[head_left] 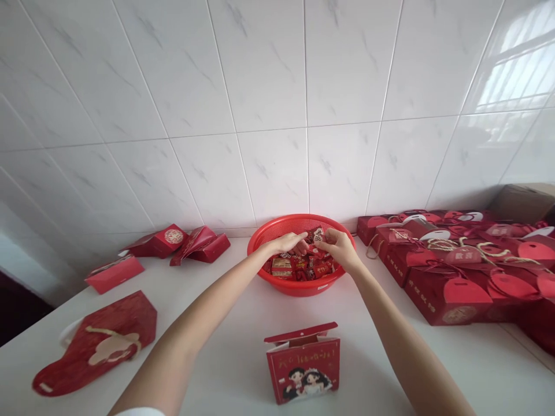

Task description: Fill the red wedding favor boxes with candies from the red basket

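A red plastic basket (303,288) stands against the tiled wall, holding small wrapped sweets (299,267). Both hands reach over it. My left hand (291,242) is over the left part of the contents; its thumb side shows, and what its fingers hold is unclear. My right hand (339,245) pinches a small red-and-white wrapped piece (318,236) between thumb and fingers. Nearer to me, between my forearms, a red paper box (303,370) printed with a cartoon couple stands upright with its top open.
Many closed red gift boxes (446,292) with cords fill the right side, a cardboard box (524,202) behind them. Folded red boxes (158,241) lie at the back left. A red pouch (99,341) lies at the front left.
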A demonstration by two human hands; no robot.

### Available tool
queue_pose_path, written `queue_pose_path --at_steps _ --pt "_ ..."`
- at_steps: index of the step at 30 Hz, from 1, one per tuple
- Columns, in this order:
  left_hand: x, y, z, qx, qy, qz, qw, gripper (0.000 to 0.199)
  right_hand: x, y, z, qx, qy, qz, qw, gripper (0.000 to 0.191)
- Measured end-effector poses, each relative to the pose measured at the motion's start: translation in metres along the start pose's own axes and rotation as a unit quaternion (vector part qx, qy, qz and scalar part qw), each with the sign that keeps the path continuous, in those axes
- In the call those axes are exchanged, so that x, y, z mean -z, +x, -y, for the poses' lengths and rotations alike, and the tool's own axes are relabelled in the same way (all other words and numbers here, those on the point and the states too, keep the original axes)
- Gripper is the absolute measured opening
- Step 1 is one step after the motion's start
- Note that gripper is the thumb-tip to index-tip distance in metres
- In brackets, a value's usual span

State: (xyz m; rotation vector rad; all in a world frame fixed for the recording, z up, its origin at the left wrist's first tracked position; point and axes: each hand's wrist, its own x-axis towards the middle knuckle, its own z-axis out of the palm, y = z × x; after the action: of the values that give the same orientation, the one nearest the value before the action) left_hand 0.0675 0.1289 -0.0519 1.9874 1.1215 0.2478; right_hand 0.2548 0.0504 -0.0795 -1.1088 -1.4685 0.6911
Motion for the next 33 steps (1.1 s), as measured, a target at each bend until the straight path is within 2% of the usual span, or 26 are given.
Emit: queue_pose_path --at_steps 2,6,10,12,17,24,29,33 --pt "0.000 0.000 0.004 0.016 0.047 -0.002 0.999 0.051 0.000 -0.001 0.001 -0.006 0.001 -0.003 1.000 0.049" --pt "-0.008 0.002 0.002 0.024 0.111 0.032 0.993 0.029 0.001 -0.002 0.003 -0.022 0.001 -0.007 1.000 0.047" --pt "-0.015 0.006 -0.001 0.013 0.169 0.046 0.984 0.056 0.001 -0.003 0.004 -0.025 0.001 -0.009 1.000 0.045" --pt "-0.016 0.006 0.000 -0.002 0.196 0.058 0.979 0.061 0.001 -0.004 0.005 -0.035 0.010 -0.002 0.999 0.044" --pt "-0.008 0.000 0.006 -0.036 0.188 0.070 0.979 0.030 0.001 -0.003 0.003 -0.035 0.050 0.009 0.998 0.042" --pt "0.002 -0.004 0.016 -0.057 0.040 -0.038 0.997 0.027 0.002 -0.004 0.004 -0.052 0.084 0.008 0.995 0.042" --pt "0.000 -0.001 0.017 -0.059 0.031 -0.067 0.996 0.041 0.002 -0.003 0.003 -0.059 0.094 -0.018 0.994 0.040" --pt "-0.001 -0.001 0.016 -0.068 0.037 -0.080 0.994 0.035 0.001 -0.003 0.003 -0.060 0.089 -0.021 0.994 0.040"
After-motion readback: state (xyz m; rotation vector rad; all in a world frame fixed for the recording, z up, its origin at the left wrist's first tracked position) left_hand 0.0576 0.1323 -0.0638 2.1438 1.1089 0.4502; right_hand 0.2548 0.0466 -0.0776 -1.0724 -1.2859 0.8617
